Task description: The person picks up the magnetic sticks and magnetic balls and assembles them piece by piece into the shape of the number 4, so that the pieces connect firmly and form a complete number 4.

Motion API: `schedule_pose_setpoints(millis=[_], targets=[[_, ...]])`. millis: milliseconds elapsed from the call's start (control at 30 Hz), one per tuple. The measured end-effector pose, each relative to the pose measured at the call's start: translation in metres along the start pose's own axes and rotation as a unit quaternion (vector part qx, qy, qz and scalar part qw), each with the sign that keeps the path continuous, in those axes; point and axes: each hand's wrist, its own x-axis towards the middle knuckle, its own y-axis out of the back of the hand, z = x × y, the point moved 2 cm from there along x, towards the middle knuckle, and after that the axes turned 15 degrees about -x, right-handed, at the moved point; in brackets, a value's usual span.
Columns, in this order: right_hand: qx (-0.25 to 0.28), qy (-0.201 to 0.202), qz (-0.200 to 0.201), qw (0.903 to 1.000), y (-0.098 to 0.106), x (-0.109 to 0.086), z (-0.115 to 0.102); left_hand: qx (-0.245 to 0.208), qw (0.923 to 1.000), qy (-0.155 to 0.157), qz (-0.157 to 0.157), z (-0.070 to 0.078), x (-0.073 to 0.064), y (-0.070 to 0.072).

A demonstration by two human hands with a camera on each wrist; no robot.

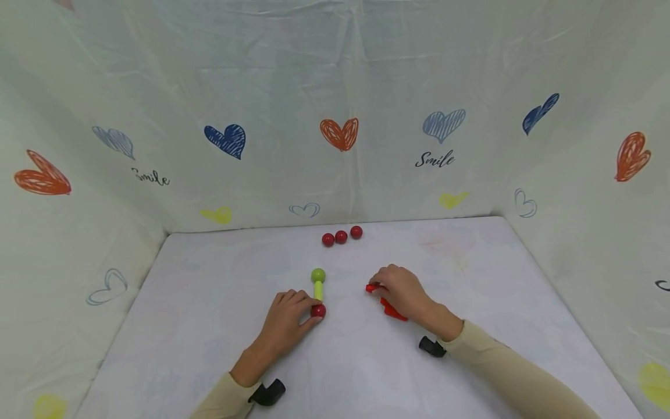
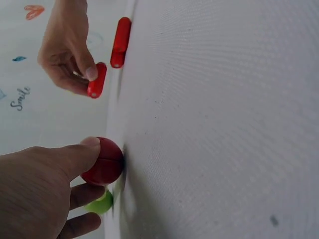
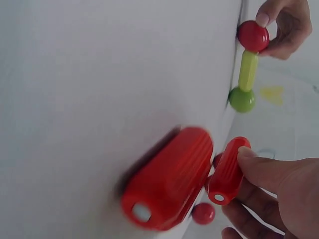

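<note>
A red ball (image 1: 318, 311) sits at the near end of a yellow-green rod (image 1: 318, 290), with a green ball (image 1: 318, 274) at the far end. My left hand (image 1: 285, 323) pinches the red ball between thumb and fingers, as the left wrist view shows too. My right hand (image 1: 402, 290) grips a short red rod (image 3: 229, 172) with a silvery dot in its end, held just above the table. Below that hand lie more red rods (image 1: 394, 311), close together; the right wrist view shows a red rod (image 3: 172, 177) near the camera.
Three red balls (image 1: 341, 237) lie in a row near the back edge of the white table (image 1: 235, 262). A pale cloth (image 1: 272, 87) printed with hearts hangs behind and at both sides. Dark camera mounts (image 1: 432, 347) protrude from the wrists.
</note>
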Motion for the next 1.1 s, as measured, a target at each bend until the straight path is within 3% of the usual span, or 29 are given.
schedule_pose_setpoints(millis=[300, 600, 1100], targets=[[-0.017, 0.087, 0.017, 0.9959, -0.007, 0.011, -0.031, -0.018, 0.9998, 0.008, -0.002, 0.001, 0.001, 0.001], [-0.019, 0.119, 0.013, 0.9926, -0.011, 0.018, -0.055, -0.020, 0.9998, 0.007, -0.006, 0.001, 0.001, 0.003], [-0.004, 0.138, 0.018, 0.9903, -0.018, 0.021, -0.069, 0.007, 0.9998, -0.016, 0.010, 0.000, 0.000, 0.001]])
